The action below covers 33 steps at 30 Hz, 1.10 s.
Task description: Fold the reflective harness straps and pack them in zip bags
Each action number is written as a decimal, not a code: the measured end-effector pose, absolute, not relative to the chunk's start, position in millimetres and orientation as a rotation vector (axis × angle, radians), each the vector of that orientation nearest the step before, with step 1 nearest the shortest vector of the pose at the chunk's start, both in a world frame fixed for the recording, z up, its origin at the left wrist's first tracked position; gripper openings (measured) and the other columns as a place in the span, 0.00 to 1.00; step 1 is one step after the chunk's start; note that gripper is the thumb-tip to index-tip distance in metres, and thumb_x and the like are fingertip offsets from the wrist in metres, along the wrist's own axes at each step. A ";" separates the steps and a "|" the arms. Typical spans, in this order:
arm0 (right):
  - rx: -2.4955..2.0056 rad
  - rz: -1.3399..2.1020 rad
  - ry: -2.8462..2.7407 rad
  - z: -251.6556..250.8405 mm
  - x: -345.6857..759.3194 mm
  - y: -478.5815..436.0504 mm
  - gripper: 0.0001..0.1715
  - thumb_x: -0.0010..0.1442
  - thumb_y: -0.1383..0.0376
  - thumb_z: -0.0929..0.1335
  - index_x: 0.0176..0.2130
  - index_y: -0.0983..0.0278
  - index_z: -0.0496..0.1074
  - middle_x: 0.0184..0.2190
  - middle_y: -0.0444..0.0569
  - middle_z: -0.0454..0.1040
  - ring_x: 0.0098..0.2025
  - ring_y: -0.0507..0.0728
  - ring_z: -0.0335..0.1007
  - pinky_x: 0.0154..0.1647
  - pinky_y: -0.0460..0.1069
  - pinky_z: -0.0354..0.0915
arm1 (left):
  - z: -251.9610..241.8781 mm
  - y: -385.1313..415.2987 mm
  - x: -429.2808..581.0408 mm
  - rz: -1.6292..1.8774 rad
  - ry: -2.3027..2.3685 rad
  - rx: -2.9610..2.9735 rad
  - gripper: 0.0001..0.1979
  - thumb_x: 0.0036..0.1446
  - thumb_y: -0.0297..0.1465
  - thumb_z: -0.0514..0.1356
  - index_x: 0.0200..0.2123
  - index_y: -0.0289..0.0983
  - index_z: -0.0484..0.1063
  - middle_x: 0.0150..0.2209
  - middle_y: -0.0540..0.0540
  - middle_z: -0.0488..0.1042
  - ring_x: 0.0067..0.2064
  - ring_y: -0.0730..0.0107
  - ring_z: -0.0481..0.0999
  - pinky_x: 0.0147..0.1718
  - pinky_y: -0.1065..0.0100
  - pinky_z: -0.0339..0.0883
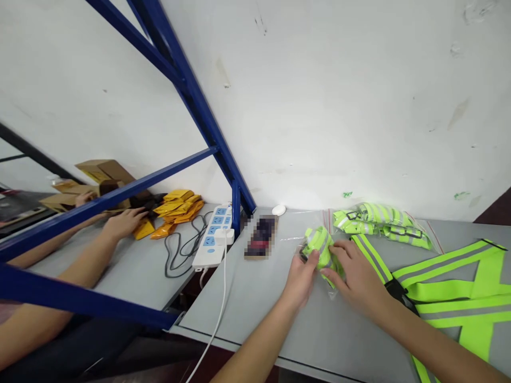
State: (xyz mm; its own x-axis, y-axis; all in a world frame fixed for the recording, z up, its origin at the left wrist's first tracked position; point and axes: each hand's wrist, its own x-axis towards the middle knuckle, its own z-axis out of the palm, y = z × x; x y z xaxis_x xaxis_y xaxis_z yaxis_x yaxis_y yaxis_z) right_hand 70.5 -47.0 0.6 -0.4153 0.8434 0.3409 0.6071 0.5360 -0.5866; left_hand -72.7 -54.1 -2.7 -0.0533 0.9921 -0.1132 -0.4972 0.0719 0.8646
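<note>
The person's left hand [298, 280] and right hand [354, 272] are together, with both clamped on 1 folded hi-vis vest [320, 252] in fluorescent yellow with grey reflective stripes. The vest sits between the 2 hands, and clear plastic film [331, 292] shows at its lower edge. Below both hands lies the grey table [255, 314]. To the right of the right hand, 1 flat hi-vis vest [451, 298] is spread out, its black buckle [395, 290] just beside the right wrist. Beyond the hands lies a clear bag of folded vests [379, 226]. Left of the left hand are 1 pixelated phone [260, 238] and 1 white power strip [213, 236]. Farther left, a co-worker's hand [123, 223] rests just beside yellow packets [178, 206], and cardboard boxes [101, 175] stand behind a blue steel rack [199, 117].
</note>
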 end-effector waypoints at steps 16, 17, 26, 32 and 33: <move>-1.032 1.738 -1.307 -8.1 112.8 -21.1 0.26 0.54 0.50 0.71 0.47 0.61 0.70 0.37 0.47 0.74 0.36 0.56 0.71 0.38 0.52 0.69 | -18.8 9.6 -70.5 1.262 1.334 1.330 0.29 0.54 0.57 0.53 0.19 0.37 0.63 0.18 0.52 0.63 0.23 0.73 0.62 0.23 0.71 0.57; -1.007 1.760 -1.306 -10.4 113.6 -21.0 0.26 0.54 0.50 0.71 0.48 0.61 0.70 0.39 0.47 0.74 0.39 0.57 0.72 0.41 0.53 0.69 | -20.3 10.4 -72.6 1.263 1.347 1.296 0.28 0.54 0.57 0.53 0.19 0.38 0.62 0.17 0.53 0.61 0.22 0.74 0.60 0.22 0.71 0.55; -1.069 1.691 -1.225 -29.5 115.0 -17.1 0.32 0.53 0.47 0.71 0.52 0.61 0.68 0.34 0.47 0.75 0.34 0.57 0.72 0.34 0.51 0.69 | -22.0 11.9 -94.4 1.017 1.007 1.013 0.31 0.53 0.62 0.47 0.25 0.38 0.62 0.19 0.54 0.62 0.18 0.75 0.61 0.18 0.72 0.58; -0.985 1.738 -1.117 -30.9 110.0 -19.2 0.36 0.52 0.49 0.73 0.57 0.55 0.65 0.44 0.49 0.76 0.44 0.61 0.73 0.44 0.55 0.69 | -13.7 -6.2 -76.7 0.886 1.053 1.312 0.25 0.54 0.48 0.61 0.48 0.38 0.69 0.47 0.44 0.75 0.48 0.59 0.73 0.46 0.62 0.67; -0.971 1.758 -1.090 -30.3 109.9 -19.6 0.35 0.52 0.50 0.73 0.56 0.55 0.65 0.46 0.49 0.75 0.46 0.61 0.72 0.45 0.55 0.69 | -12.2 -8.3 -73.4 0.895 1.052 1.285 0.25 0.55 0.48 0.60 0.51 0.38 0.68 0.49 0.44 0.74 0.50 0.58 0.72 0.48 0.62 0.66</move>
